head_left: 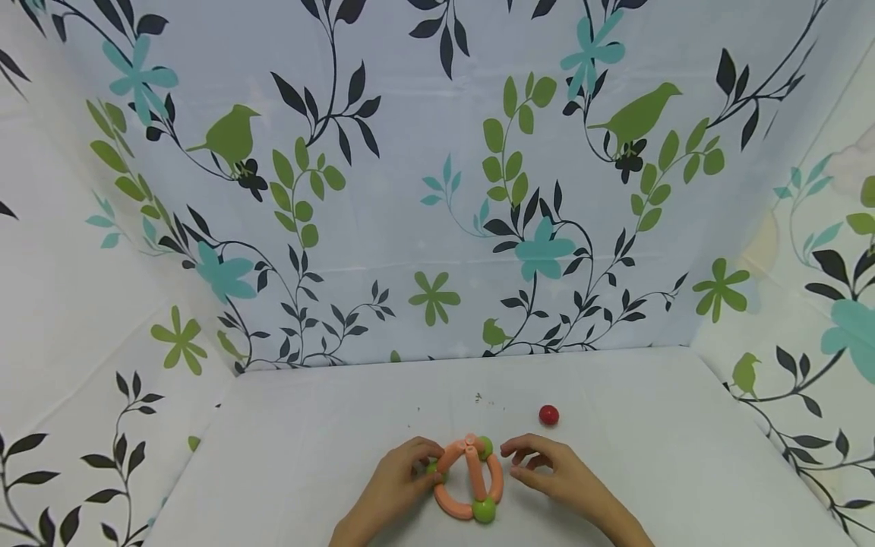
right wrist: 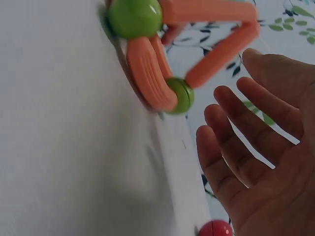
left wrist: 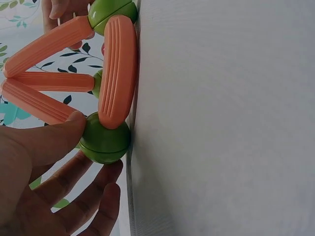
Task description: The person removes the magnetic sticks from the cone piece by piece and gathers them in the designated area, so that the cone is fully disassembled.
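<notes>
A pyramid-like frame of ridged orange magnetic rods and green balls stands on the white table. Curved rods join the balls around its base, and three straighter rods lean together at a top point that carries no ball. On its left side, my left hand pinches one green ball, thumb at the rod joint and fingers curled under the ball. My right hand hovers just right of the frame, its fingers loosely bent and apart from it, as the right wrist view shows.
A red ball lies on the table behind my right hand. A white cloth printed with leaves, birds and flowers hangs behind and on both sides. Small dark specks mark the table beyond the frame.
</notes>
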Motion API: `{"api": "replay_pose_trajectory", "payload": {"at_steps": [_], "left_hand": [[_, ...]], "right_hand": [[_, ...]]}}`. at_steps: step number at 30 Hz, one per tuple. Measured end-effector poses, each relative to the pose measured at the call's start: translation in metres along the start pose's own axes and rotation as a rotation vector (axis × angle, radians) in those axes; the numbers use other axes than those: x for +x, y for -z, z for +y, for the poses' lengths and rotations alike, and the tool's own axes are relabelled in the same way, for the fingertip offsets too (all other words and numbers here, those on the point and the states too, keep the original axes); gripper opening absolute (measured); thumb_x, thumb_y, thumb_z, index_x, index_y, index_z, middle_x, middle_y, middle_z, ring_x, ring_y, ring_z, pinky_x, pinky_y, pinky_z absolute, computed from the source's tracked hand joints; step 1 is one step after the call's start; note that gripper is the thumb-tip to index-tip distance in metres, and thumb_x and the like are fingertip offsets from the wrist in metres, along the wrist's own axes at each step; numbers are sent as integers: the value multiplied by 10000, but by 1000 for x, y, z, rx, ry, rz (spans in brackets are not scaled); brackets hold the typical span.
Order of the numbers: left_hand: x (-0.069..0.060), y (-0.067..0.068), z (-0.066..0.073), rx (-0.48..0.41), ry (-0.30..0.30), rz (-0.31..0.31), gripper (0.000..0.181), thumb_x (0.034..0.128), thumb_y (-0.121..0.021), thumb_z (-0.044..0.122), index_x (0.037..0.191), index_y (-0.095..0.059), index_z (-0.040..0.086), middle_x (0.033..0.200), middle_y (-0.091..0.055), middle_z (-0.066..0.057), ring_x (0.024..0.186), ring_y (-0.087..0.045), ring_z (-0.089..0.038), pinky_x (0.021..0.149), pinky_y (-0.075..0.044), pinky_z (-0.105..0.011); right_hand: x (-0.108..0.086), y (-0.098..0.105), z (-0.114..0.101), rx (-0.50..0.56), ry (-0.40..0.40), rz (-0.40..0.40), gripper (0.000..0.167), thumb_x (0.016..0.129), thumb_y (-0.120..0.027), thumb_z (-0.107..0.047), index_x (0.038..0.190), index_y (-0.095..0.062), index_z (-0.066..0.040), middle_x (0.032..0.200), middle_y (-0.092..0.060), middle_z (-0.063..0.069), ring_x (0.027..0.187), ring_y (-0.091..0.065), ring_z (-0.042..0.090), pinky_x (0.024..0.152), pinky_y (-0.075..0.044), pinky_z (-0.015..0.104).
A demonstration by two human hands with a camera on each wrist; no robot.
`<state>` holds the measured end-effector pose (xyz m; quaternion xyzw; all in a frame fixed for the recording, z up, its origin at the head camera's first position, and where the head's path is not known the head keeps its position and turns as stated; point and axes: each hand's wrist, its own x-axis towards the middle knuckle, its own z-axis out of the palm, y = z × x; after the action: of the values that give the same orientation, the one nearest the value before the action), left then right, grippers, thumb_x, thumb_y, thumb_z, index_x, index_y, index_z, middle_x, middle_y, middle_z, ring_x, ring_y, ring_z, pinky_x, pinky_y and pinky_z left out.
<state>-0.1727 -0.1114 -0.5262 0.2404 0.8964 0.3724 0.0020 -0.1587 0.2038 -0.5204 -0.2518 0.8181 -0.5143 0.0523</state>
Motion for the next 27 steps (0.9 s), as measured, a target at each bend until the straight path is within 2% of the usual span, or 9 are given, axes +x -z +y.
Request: {"api": "replay_pose_trajectory", "payload": {"at_steps": [4,7,11,18,23,27], "left_hand": [[-3,-1,2,8,7,13,289,909,-803,219,1186,-722,228,1176,-736,80,997,-664,-86,839,-556,-281],[-6,-2,5,14,2,35,331,918,-793,208,1235,-701,216,1213,-737,64,1041,-685,-123,884,-578,-315],[-10,-3,7,3,4,46,344,924,-785,202,1255,-693,197,1219,-739,54,1087,-696,-168,906,-587,-338],[-13,-6,3,19,-9,48,311,920,-784,197,1221,-706,204,1180,-730,80,1083,-684,-148,904,-565,-330],[-12,-9,0,40,-24,61,306,904,-798,186,1196,-713,220,1154,-713,105,1065,-671,-119,921,-557,-329],[-12,-7,0,47,-32,74,295,889,-812,182,1167,-723,220,1133,-714,107,1043,-671,-115,913,-557,-329]], "right_hand": [[2,-13,-4,32,60,-61,302,1013,-689,-184,1298,-674,-85,1214,-724,128,1039,-667,161,898,-572,246],[3,-18,-6,43,89,-75,308,1005,-703,-214,1304,-676,-147,1183,-727,121,1040,-665,209,907,-571,262],[2,-24,-8,34,99,-90,303,993,-719,-227,1293,-675,-229,1155,-736,45,980,-664,153,891,-573,263],[2,-34,-8,6,131,-106,357,990,-726,-247,1328,-655,-159,1090,-725,11,937,-656,169,860,-575,262],[4,-43,-11,-35,148,-97,403,987,-728,-269,1345,-626,-113,1061,-712,-8,922,-653,89,842,-575,261],[4,-48,-12,-38,160,-85,385,996,-716,-244,1336,-619,-91,1116,-718,13,936,-640,24,836,-577,265]]}}
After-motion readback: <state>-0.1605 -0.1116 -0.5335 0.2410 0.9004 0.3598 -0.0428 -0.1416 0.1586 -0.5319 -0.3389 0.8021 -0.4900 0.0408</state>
